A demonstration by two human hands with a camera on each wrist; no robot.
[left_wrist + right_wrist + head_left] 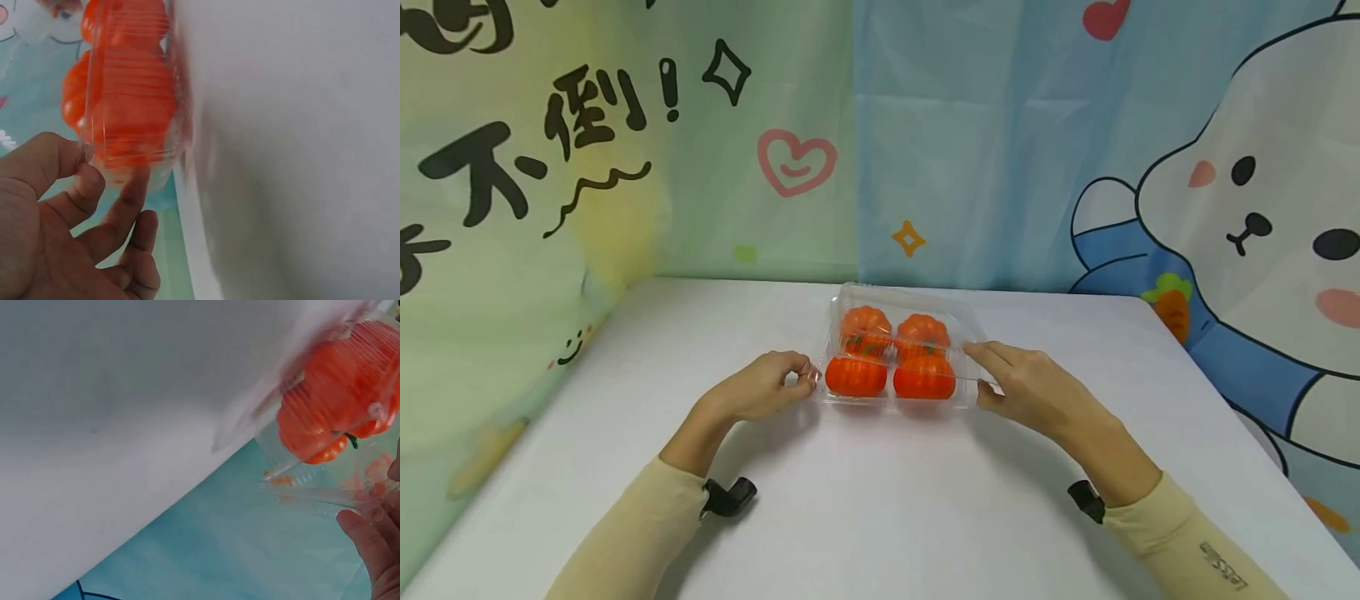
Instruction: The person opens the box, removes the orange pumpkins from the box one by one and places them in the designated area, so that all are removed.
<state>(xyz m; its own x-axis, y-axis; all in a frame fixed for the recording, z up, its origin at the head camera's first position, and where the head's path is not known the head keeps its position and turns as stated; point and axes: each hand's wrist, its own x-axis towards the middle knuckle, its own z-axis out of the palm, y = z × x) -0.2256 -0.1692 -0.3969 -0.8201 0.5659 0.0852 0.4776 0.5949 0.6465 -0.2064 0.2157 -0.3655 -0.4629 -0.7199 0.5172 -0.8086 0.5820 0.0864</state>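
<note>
A clear plastic clamshell box point(892, 403) rests on the white table with several orange-red, ribbed, pumpkin-like pieces point(924, 377) inside. Its transparent lid point(917, 298) stands tilted up at the back. At the box's left side, my left hand point(772, 385) pinches the rim between thumb and index finger, the other fingers loosely bent by the wall. My right hand point(1037, 387) holds the lid's edge at the right side, its thumb point(362, 540) on the clear plastic. In the right wrist view a green stem point(352, 440) shows on one piece.
The white tabletop point(887, 517) extends around the box and toward me. Behind it hangs a printed cloth point(970, 167) with hearts, lettering and a cartoon animal. Each wrist bears a black camera mount point(730, 497) beside a beige sleeve.
</note>
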